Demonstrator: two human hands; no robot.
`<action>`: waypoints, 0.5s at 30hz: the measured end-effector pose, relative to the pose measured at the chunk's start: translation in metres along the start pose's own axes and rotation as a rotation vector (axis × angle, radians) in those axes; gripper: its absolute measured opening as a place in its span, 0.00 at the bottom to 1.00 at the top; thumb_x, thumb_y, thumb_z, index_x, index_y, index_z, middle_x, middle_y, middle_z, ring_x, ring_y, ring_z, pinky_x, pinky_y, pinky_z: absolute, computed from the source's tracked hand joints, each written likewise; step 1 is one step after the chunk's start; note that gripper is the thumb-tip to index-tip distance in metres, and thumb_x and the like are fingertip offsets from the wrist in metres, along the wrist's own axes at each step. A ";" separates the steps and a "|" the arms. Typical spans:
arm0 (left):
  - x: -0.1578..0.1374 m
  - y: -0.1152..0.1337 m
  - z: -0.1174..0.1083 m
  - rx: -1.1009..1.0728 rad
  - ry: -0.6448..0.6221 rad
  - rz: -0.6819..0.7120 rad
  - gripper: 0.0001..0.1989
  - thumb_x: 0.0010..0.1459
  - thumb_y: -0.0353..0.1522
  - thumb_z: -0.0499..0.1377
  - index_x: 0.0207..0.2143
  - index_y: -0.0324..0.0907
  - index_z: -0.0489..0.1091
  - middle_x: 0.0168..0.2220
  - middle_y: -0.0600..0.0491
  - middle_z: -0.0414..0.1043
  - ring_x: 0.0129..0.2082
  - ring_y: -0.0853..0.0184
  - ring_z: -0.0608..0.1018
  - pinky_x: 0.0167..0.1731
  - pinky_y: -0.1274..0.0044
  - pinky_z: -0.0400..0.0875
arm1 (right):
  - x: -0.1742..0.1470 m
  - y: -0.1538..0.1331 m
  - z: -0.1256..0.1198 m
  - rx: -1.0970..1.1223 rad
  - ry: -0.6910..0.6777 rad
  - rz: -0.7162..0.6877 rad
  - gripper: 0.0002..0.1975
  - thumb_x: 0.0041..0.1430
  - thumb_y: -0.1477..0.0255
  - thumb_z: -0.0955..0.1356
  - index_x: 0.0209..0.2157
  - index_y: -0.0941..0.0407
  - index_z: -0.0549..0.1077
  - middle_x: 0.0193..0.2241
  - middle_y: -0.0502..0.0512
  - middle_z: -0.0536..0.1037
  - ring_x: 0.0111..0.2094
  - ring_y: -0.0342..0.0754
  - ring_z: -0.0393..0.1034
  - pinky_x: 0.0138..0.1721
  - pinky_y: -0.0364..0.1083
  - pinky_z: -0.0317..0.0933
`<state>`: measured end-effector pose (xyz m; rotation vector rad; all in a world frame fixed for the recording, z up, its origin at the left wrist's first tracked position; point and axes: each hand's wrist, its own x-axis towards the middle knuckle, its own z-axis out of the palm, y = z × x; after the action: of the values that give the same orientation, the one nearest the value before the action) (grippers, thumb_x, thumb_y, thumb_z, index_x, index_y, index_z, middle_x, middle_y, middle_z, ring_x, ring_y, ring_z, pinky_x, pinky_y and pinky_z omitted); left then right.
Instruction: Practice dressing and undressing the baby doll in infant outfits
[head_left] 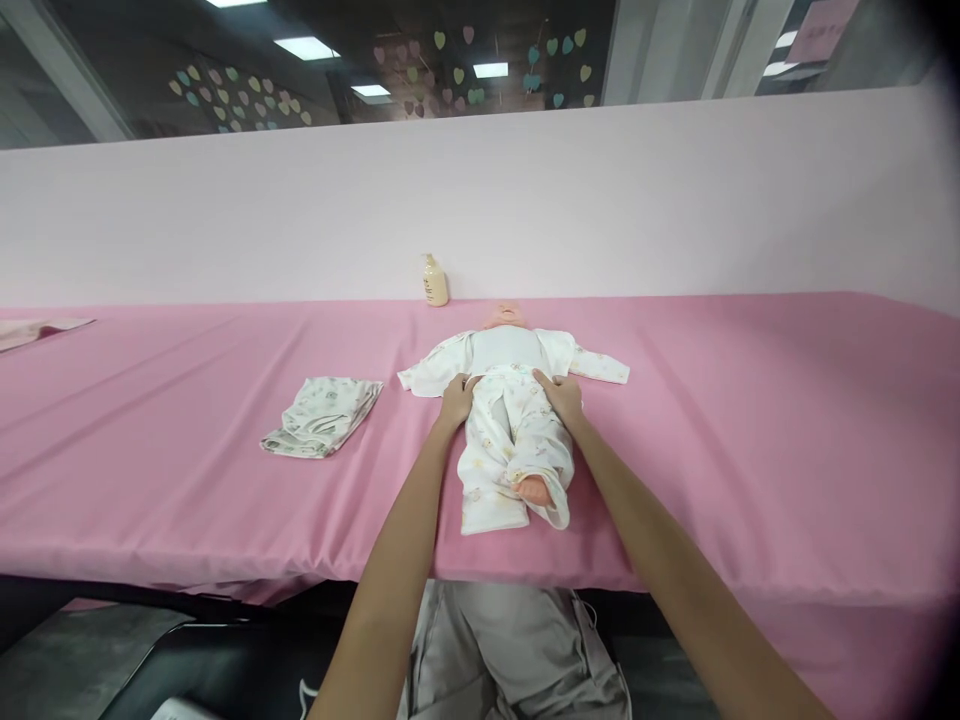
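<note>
A baby doll lies on its back on the pink-covered table, its head toward the wall. It wears a white top with the sleeves spread to both sides. White patterned baby pants cover its legs, and one foot shows at a cuff. My left hand grips the waistband at the doll's left-hand side in view. On the opposite side, my right hand has its thumb over the waistband and its fingers curled around the edge.
A folded patterned cloth lies left of the doll. A cream pump bottle stands by the white wall. Another pale cloth is at the far left of the pink table cover. A black chair sits below the front edge.
</note>
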<state>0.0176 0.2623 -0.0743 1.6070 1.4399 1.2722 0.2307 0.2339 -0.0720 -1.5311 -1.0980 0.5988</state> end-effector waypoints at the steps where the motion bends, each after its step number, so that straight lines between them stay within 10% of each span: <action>1: -0.001 0.000 -0.001 -0.054 -0.017 -0.037 0.12 0.52 0.39 0.59 0.22 0.41 0.67 0.23 0.53 0.69 0.29 0.65 0.70 0.33 0.74 0.63 | 0.001 0.003 0.000 0.034 -0.028 0.048 0.27 0.41 0.54 0.72 0.10 0.53 0.53 0.11 0.42 0.51 0.18 0.41 0.49 0.23 0.43 0.47; 15: -0.026 0.024 0.000 -0.894 -0.380 -0.291 0.14 0.53 0.40 0.58 0.34 0.38 0.73 0.30 0.47 0.77 0.40 0.57 0.77 0.47 0.66 0.68 | -0.017 -0.015 -0.013 0.900 -0.504 0.231 0.15 0.54 0.57 0.66 0.33 0.55 0.73 0.28 0.52 0.77 0.32 0.49 0.72 0.37 0.48 0.67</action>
<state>0.0280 0.2324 -0.0593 0.9135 0.6653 1.1151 0.2296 0.2123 -0.0576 -0.7210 -0.8136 1.4611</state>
